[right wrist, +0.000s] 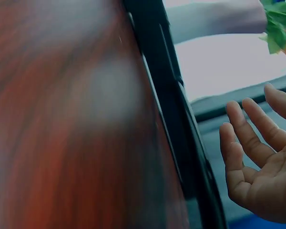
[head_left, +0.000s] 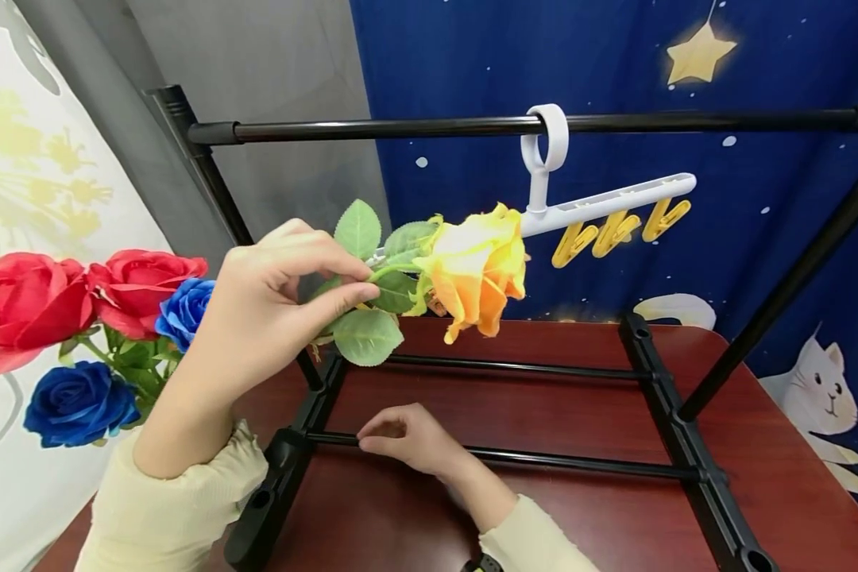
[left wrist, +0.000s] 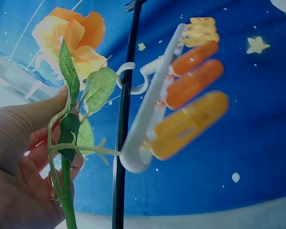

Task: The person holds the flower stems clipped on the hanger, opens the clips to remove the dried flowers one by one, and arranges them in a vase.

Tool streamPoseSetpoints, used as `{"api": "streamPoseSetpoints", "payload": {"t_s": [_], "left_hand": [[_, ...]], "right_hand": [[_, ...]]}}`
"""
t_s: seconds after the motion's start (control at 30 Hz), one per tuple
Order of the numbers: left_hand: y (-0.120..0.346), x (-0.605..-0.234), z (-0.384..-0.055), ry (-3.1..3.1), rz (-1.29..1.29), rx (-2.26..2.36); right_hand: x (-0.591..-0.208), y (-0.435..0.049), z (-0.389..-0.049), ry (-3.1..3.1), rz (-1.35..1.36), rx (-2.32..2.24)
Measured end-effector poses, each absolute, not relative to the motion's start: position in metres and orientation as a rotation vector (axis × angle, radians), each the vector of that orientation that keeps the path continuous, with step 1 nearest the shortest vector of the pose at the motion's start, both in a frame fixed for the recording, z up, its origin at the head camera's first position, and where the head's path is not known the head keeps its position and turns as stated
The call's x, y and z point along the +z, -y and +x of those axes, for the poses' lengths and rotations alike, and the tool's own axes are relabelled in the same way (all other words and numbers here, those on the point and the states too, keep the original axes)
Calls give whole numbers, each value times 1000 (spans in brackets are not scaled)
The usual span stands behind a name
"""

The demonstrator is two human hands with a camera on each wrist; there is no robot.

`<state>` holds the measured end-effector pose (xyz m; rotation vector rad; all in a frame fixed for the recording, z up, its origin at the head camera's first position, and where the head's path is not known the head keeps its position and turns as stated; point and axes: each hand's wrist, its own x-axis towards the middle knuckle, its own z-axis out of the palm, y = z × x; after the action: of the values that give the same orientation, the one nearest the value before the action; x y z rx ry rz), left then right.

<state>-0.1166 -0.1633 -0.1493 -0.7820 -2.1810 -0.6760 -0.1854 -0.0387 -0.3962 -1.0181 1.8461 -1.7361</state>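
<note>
My left hand [head_left: 272,298] pinches the green stem of a yellow-orange rose [head_left: 476,270] between thumb and fingertips, just below the bloom. The rose lies nearly sideways, its head pointing right, with leaves spread around my fingers. Behind it a white clip hanger [head_left: 608,202] hangs by its ring from the black top bar [head_left: 400,129]. Yellow and orange clips [left wrist: 190,125] line the hanger in the left wrist view, where the stem's side twig overlaps the hanger's near end. Lower down, my right hand [head_left: 416,438] is by the lower front bar [head_left: 579,463], fingers loosely bent and holding nothing.
The black rack's feet [head_left: 686,445] stand on a dark red wooden table [head_left: 543,508]. Red roses [head_left: 28,298] and blue roses [head_left: 79,403] stand at the left, beside my left forearm. A dark blue curtain [head_left: 457,63] with stars hangs behind.
</note>
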Motion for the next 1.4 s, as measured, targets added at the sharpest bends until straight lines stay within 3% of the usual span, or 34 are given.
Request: {"api": "streamPoseSetpoints", "payload": {"t_s": [0.5,1.1,1.4], "left_hand": [[195,-145,-111,2053,-671,-683],[226,-167,-101,1949,-568,-736],[231,-181,-101,1955,-505,-608]], "right_hand": [[-404,130,-164,-1847,-1116,-1728],[-400,184,-163,-1602,-1238,-1574],[-403,196,-160,-1946,-1205,-1302]]}}
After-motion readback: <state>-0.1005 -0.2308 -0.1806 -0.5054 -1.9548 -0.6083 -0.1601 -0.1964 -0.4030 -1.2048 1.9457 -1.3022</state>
